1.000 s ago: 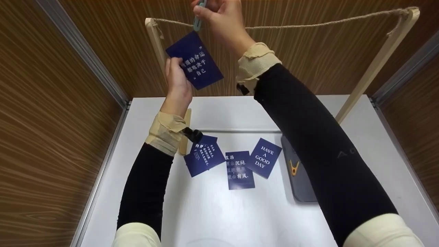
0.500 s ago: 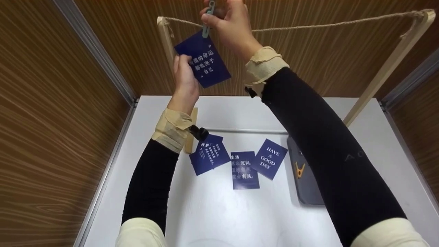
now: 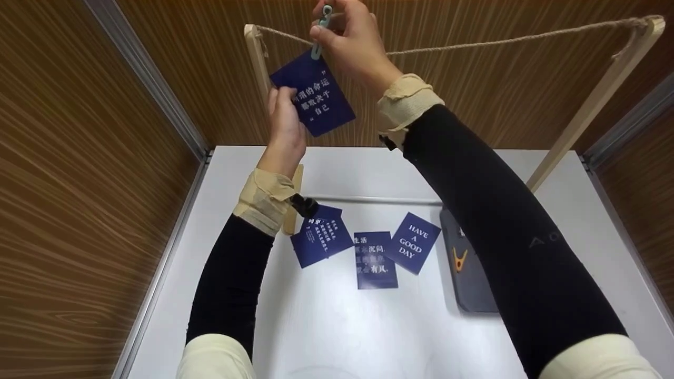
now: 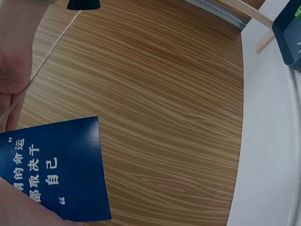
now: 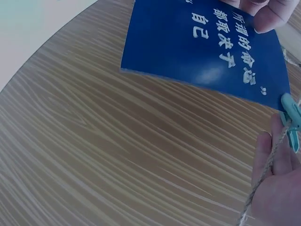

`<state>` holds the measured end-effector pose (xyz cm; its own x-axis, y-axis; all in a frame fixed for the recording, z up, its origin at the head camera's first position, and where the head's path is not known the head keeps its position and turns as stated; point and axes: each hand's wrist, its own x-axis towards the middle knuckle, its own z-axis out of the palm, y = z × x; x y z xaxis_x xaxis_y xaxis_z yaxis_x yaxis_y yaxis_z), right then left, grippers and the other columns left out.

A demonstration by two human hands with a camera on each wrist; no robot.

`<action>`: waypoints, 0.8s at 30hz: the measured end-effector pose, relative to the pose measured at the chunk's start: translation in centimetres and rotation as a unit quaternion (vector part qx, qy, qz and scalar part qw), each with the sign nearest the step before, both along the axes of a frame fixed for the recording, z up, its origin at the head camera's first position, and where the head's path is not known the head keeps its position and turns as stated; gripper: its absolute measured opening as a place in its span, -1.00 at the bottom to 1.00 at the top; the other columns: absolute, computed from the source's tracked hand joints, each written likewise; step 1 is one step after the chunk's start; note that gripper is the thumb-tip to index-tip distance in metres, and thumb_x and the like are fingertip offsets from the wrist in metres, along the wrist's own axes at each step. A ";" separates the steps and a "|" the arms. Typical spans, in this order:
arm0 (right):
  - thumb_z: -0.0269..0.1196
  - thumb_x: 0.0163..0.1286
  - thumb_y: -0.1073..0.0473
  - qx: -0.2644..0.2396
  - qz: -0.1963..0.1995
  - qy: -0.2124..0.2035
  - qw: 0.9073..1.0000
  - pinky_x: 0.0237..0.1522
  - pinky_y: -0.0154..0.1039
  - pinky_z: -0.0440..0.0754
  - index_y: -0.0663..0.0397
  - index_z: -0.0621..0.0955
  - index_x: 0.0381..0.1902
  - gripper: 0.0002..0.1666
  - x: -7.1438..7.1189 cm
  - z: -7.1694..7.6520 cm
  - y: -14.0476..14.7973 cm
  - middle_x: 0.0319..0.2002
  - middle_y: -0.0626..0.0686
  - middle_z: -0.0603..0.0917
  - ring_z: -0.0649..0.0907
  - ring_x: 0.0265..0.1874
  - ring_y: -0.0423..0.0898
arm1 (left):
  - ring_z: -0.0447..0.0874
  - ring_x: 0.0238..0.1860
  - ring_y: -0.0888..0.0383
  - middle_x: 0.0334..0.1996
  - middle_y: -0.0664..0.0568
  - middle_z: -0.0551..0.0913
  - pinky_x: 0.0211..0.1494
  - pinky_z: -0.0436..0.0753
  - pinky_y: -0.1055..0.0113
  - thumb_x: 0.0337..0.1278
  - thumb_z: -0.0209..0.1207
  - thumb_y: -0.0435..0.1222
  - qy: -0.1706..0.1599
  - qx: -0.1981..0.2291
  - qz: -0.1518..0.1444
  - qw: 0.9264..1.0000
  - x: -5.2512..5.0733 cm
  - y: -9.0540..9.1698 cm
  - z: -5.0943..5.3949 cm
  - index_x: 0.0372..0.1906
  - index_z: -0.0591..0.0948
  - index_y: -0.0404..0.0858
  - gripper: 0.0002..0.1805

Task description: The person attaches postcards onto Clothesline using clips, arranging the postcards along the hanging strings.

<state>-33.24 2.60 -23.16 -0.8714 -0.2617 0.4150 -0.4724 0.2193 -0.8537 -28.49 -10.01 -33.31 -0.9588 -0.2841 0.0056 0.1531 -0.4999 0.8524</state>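
A blue card with white characters (image 3: 329, 108) hangs tilted at the rope's left part. My left hand (image 3: 286, 126) pinches its left edge, thumb on the printed face. At the card's top corner, my right hand (image 3: 358, 45) grips a light teal clothespin (image 3: 316, 51). In the right wrist view the clothespin (image 5: 292, 111) sits at the corner of the card (image 5: 188, 52), beside the rope (image 5: 263, 174), with right-hand fingers behind it. The left wrist view shows the card (image 4: 75, 165) partly covered by my left hand (image 4: 23, 207).
The rope (image 3: 474, 46) runs between two wooden posts, the right one (image 3: 590, 110) slanting down to the table. Several blue cards lie on the white table, one reading HAVE A GOOD DAY (image 3: 414, 243). A dark grey tray (image 3: 474, 289) with an orange clothespin (image 3: 459, 259) is partly under my right arm.
The head view has shifted, so the scene sits further right in it. Both hands keep their holds on the card and the clothespin; the clothespin's upper end has tilted slightly.
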 end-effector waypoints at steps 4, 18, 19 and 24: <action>0.27 0.40 0.27 0.027 -0.002 -0.026 0.999 0.08 -0.30 0.58 0.00 0.53 0.13 -0.64 -0.1 0.2 0.3 0.02 0.07 0.67 0.67 -0.01 -0.12 | 0.50 -0.21 0.16 -0.23 0.04 0.50 -0.14 0.51 0.29 0.40 -0.12 -0.33 0.002 -0.002 -0.011 1.000 -0.1 -0.2 -0.6 -0.13 0.46 -0.10 -0.85; 0.36 0.33 0.15 0.138 -0.038 0.130 0.981 0.36 -0.46 0.30 -0.01 0.49 0.26 -0.44 0.5 -1.1 2.7 0.29 -0.09 0.57 0.49 0.30 -0.30 | 0.55 -0.10 0.11 -0.11 0.01 0.55 0.11 0.50 0.20 0.49 -0.11 -0.22 -0.026 -0.024 -0.017 0.999 -0.3 -0.8 -2.0 0.05 0.46 -0.10 -0.80; 0.34 0.35 0.13 0.160 -0.047 0.168 0.972 0.38 -0.48 0.24 0.00 0.50 0.27 -0.46 0.8 -1.4 3.1 0.31 -0.09 0.55 0.45 0.33 -0.31 | 0.56 -0.05 0.11 -0.07 0.00 0.56 0.16 0.50 0.19 0.50 -0.11 -0.21 -0.026 -0.032 -0.018 0.999 -0.1 -1.0 -2.1 0.09 0.45 -0.11 -0.78; 0.28 0.38 0.25 0.188 -0.041 0.331 0.924 0.43 -0.32 0.25 0.12 0.59 0.13 -0.63 2.8 -3.6 6.4 0.29 0.05 0.56 0.46 0.34 -0.13 | 0.53 0.18 0.05 0.18 -0.03 0.50 0.31 0.48 0.18 0.54 -0.14 -0.21 -0.022 -0.069 -0.022 0.997 0.7 -2.4 -3.0 0.29 0.39 -0.16 -0.64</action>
